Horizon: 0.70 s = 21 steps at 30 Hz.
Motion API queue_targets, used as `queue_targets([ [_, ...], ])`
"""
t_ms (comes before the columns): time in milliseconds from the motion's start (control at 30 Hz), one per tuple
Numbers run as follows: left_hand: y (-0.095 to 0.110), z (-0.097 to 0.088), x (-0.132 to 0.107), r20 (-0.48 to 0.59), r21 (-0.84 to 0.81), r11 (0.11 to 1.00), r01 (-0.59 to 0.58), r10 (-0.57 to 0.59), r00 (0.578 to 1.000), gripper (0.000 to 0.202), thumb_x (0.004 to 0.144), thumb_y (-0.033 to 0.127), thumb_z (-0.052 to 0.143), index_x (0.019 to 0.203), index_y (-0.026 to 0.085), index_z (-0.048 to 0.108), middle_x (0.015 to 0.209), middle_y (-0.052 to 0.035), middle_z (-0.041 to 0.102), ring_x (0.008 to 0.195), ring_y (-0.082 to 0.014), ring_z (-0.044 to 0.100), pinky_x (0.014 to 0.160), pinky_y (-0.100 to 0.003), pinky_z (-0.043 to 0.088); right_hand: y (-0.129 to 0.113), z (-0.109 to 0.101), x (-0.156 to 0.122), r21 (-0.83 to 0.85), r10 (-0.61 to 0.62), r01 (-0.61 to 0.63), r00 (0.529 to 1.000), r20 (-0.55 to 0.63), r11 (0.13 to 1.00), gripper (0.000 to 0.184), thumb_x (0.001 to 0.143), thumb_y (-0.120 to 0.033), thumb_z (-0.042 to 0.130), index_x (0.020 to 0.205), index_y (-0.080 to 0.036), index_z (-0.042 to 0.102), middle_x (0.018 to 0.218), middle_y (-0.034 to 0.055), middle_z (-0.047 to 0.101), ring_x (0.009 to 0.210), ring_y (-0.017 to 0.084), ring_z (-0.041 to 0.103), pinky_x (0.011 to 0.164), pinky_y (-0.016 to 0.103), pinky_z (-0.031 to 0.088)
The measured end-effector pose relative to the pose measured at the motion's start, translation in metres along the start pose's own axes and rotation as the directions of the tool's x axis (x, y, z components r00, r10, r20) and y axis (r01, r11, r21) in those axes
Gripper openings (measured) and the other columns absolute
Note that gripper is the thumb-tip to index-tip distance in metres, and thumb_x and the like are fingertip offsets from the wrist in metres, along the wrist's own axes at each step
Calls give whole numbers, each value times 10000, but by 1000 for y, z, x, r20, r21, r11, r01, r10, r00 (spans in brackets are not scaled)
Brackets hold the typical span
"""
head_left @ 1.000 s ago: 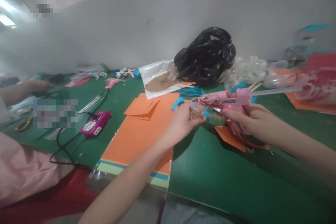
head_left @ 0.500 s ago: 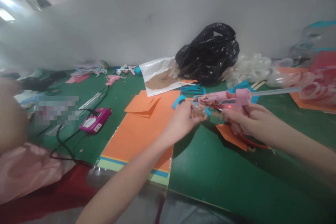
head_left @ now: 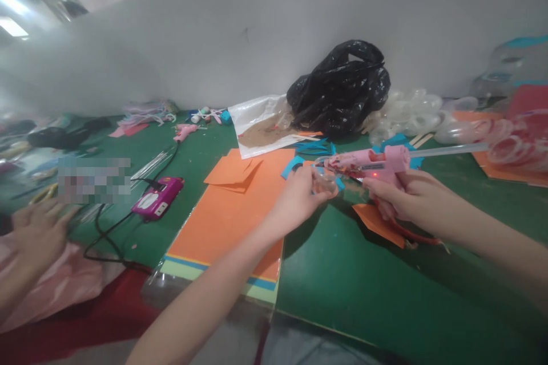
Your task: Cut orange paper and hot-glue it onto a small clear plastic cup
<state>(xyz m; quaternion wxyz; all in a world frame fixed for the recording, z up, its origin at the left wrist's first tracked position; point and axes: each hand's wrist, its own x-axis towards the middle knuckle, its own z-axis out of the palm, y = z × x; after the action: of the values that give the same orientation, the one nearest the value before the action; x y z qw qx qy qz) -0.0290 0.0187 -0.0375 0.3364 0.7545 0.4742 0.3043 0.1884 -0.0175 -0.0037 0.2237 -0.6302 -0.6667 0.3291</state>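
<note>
My right hand (head_left: 389, 188) is closed around the handle of a pink hot glue gun (head_left: 368, 161). A red light glows on its side, and a long clear glue stick (head_left: 447, 150) sticks out of its back. The nozzle points left, at or just above a small clear plastic cup (head_left: 324, 183) pinched in my left hand (head_left: 302, 185). Whether the tip touches the cup cannot be made out. Pieces of blue paper (head_left: 291, 165) show around my left fingers. Below the glue gun lies an orange paper piece (head_left: 377, 225) on the green table (head_left: 342, 285).
Orange sheets (head_left: 231, 211) lie left of my forearm. Behind are a black plastic bag (head_left: 342, 91), a white bag (head_left: 261, 125) and clear cups (head_left: 411, 114). Leftward are a purple power strip (head_left: 158, 198), another pink glue gun (head_left: 185, 132) and a co-worker's hand (head_left: 40, 234).
My hands, the glue gun and the cup have hardly moved. At the left, the co-worker's arm has moved down, and a hand now shows there.
</note>
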Motion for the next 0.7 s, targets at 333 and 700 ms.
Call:
queue_targets([
  [333, 4, -2, 0, 2, 10, 1000, 6, -6, 1000, 143, 851, 252, 750, 849, 204, 615, 924, -37, 687, 858, -212, 636, 756, -363, 495, -3, -1, 1, -51, -9, 7, 1000, -30, 999, 703, 792, -852, 416, 413, -267, 510, 556, 65, 640, 631, 250, 633, 801, 404, 458],
  [700, -6, 1, 2, -8, 70, 997, 17, -17, 1000, 199, 837, 230, 748, 998, 204, 635, 958, -46, 657, 862, -209, 609, 773, -378, 488, 2, -30, -4, -45, 175, -191, 954, -242, 981, 699, 602, -949, 437, 494, -265, 534, 547, 59, 590, 530, 215, 554, 547, 374, 454],
])
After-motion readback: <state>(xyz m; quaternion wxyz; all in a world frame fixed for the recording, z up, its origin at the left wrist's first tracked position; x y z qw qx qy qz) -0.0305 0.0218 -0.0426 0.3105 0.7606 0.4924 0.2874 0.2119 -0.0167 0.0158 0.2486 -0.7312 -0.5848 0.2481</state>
